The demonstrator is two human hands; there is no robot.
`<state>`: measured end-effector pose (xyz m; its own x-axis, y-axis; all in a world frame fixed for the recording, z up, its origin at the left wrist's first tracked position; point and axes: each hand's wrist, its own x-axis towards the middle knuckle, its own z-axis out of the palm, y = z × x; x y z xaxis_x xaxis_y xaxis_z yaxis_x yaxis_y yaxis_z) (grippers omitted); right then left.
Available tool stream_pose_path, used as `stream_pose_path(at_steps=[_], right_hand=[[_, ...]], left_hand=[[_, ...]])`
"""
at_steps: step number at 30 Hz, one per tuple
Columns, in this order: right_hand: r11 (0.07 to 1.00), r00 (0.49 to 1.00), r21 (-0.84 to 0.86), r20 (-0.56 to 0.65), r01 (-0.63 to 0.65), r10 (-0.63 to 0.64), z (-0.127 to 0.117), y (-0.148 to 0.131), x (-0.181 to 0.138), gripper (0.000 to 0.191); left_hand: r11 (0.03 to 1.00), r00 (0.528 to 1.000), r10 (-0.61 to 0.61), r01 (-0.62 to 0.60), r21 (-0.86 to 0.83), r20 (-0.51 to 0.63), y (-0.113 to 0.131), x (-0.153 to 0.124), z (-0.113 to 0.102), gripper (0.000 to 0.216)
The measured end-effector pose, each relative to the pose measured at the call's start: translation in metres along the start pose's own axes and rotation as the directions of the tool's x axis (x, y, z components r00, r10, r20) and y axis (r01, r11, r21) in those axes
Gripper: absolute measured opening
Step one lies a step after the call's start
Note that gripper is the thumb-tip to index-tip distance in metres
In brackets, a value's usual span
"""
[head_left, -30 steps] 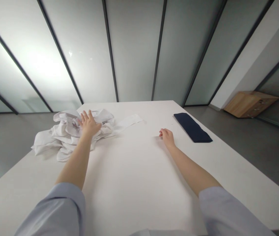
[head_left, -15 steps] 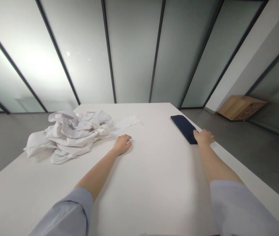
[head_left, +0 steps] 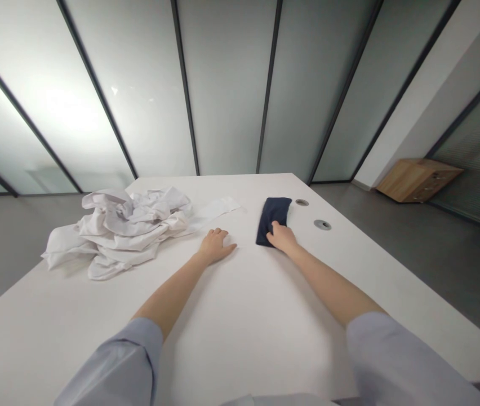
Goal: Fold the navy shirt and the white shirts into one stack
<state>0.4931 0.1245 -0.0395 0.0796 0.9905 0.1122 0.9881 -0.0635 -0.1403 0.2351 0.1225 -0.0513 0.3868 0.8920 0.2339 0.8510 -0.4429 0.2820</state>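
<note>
Now that the right hand (head_left: pixel 282 237) has gripped the folded navy cloth (head_left: pixel 274 213) and dragged it left off both table grommets (head_left: pixel 302 202) (head_left: pixel 322 225), it's sitting right of the loosely open left hand (head_left: pixel 215 247), well within reach.

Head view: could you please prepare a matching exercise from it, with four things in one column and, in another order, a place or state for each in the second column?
Things:
1. dark blue cloth
2. white cloth
3. wooden cabinet
4. two grey rings

Places or states:
A. in a crumpled heap
B. set in the top of the table
C. touched by the right hand
D. on the floor

Right pairs: 1-C, 2-A, 3-D, 4-B
</note>
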Motion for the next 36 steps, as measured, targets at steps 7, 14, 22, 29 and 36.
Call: stream_pose_path(at_steps=[7,14,22,29,36], right_hand=[[0.769,0.818,0.291,-0.107,0.569,-0.565,0.021,-0.075,-0.040,0.039],[0.574,0.791,0.583,-0.218,0.576,-0.572,0.019,-0.064,-0.037,0.032],[0.781,0.910,0.548,-0.411,0.301,-0.062,0.025,-0.030,-0.006,0.027],[0.930,0.980,0.366,-0.196,0.048,0.026,0.037,-0.019,0.001,0.038],[0.762,0.880,0.645,-0.331,-0.052,0.340,0.043,0.004,0.020,0.033]], left_hand=[[0.981,0.986,-0.149,0.137,-0.135,-0.079,0.015,0.003,0.010,0.066],[0.956,0.978,-0.196,0.175,-0.235,-0.068,0.004,0.005,0.007,0.028],[0.544,0.970,-0.241,0.173,-0.821,0.044,-0.009,0.012,0.014,0.029],[0.816,0.783,-0.481,0.237,-0.526,-0.393,-0.028,0.012,-0.003,0.033],[0.943,0.957,0.288,-0.289,-0.167,-0.031,0.013,-0.009,-0.006,0.055]])
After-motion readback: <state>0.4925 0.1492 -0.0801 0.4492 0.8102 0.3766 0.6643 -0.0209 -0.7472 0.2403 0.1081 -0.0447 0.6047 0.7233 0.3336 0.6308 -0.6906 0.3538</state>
